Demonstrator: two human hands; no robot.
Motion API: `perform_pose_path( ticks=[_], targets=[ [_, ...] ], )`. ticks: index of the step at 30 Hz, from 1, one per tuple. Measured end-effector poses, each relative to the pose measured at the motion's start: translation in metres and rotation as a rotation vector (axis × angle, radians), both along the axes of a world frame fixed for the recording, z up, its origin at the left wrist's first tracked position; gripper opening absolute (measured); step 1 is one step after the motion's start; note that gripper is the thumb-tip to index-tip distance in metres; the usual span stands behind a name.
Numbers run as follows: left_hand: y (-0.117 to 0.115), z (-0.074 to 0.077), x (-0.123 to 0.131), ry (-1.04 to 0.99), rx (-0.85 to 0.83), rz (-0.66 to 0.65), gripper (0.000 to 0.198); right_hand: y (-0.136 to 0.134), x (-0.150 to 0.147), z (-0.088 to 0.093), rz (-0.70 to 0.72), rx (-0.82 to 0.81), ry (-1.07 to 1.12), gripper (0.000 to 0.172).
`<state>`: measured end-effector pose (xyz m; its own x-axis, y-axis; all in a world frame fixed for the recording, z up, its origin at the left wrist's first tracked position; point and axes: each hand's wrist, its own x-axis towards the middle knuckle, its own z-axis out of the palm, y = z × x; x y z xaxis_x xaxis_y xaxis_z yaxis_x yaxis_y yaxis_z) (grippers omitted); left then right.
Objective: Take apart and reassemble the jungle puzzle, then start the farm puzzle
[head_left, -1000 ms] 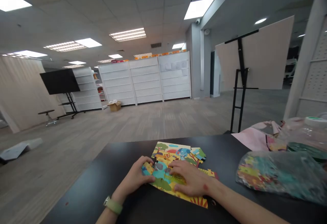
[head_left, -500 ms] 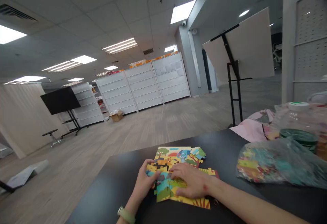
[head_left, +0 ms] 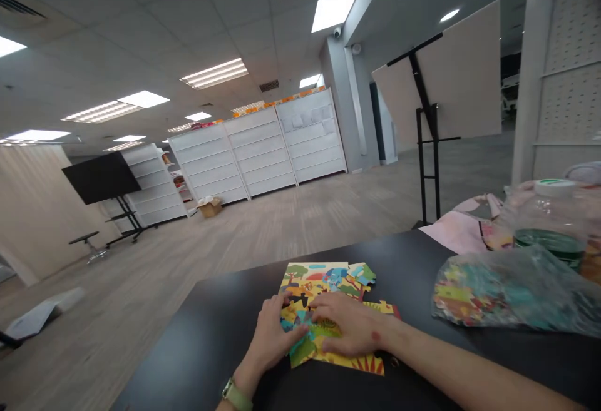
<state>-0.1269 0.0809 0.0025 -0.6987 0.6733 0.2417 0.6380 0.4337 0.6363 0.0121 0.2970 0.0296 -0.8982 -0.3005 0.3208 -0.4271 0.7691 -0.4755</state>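
My left hand (head_left: 275, 334) rests over the left side of a colourful flat jigsaw puzzle (head_left: 319, 334) printed with animals and trees, thumb set apart from the fingers; I cannot tell whether a piece is pinched between them. My right hand (head_left: 350, 326) lies palm down across its middle and right, fingers loosely spread and a little bent. The puzzle lies on the smooth black table (head_left: 206, 329) in front of me, with a dark gap near my left fingers.

The pieces look like thin card: light, fairly stiff, probably quick to slide on this surface. The joins seem the weak part, likely to buckle if pushed hard. A single piece is best taken by opposite edges, clear of its knobs; the joined part wants a flat palm across its seams.
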Motion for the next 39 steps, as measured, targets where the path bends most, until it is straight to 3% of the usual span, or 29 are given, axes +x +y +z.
perform_pose_path(
  ticks=[8,13,17,24,30,39],
  targets=[
    [-0.001,0.000,-0.003,-0.033,0.028,-0.043,0.072,0.004,-0.006,-0.013,0.024,-0.017,0.015,0.046],
    [0.006,0.009,-0.011,-0.010,0.107,-0.036,0.063,0.002,-0.006,-0.010,0.019,-0.015,-0.009,0.049],
    [0.008,0.013,-0.020,0.009,0.163,0.045,0.046,0.003,-0.005,-0.006,0.012,-0.004,-0.029,0.046],
    [0.001,0.000,-0.037,0.019,0.194,0.167,0.046,0.010,-0.005,-0.014,0.072,-0.063,-0.043,0.045],
    [0.011,-0.002,-0.024,0.078,0.158,0.092,0.040,0.009,-0.007,-0.021,0.065,-0.059,-0.010,0.046],
    [0.015,0.002,-0.008,0.174,0.000,0.033,0.026,0.000,0.002,-0.011,0.031,0.002,0.055,0.037]
  ],
)
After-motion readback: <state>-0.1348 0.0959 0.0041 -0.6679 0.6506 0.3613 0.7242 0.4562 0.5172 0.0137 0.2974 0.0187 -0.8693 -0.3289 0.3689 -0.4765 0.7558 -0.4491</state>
